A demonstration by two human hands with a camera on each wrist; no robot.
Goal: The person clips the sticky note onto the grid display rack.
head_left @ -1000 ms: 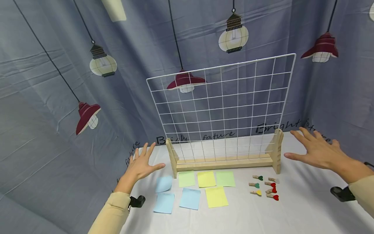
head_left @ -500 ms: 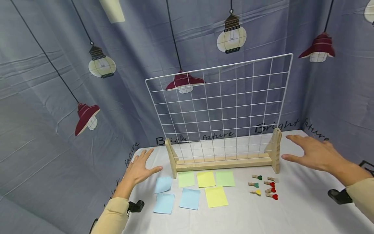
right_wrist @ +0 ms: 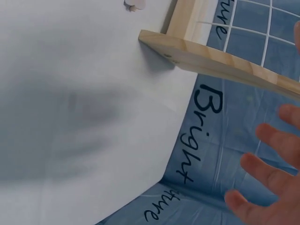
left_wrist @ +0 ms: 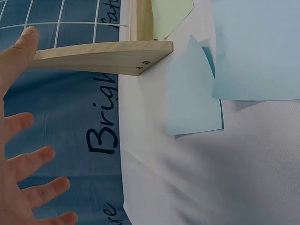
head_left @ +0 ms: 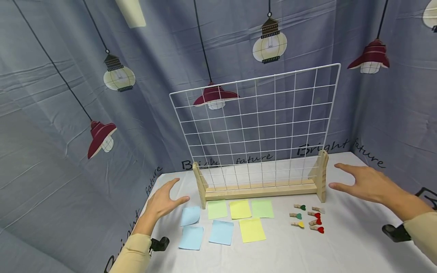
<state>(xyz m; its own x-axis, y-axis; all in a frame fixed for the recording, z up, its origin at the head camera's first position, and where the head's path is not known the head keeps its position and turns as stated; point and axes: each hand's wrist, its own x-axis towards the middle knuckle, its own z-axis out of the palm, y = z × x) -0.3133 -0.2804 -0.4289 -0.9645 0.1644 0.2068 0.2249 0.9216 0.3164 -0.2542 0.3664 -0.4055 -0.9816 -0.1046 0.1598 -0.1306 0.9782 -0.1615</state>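
A white wire grid panel (head_left: 257,125) stands upright in a wooden base (head_left: 263,191) at the back of the table. My left hand (head_left: 160,201), holding nothing, hovers left of the base with thumb and fingers spread apart. On the opposite side my right hand (head_left: 370,184) is held over the table, also bare, its thumb apart from the fingers. Blue sticky notes (head_left: 191,238), pale green ones (head_left: 217,209) and yellow ones (head_left: 252,230) lie before the base. Several small wooden clothespins (head_left: 297,225) with coloured hearts lie in a cluster nearer my right hand.
White cloth covers the table (head_left: 290,254). A grey-blue curtain (head_left: 143,125) printed with lamps and lettering hangs behind and along the sides. The right wrist view shows the base's wooden end foot (right_wrist: 211,58) close to the fingers.
Both hands have sunk slightly and their fingers have drawn closer together. The view has shifted a little. The grid, notes and clothespins stay in place.
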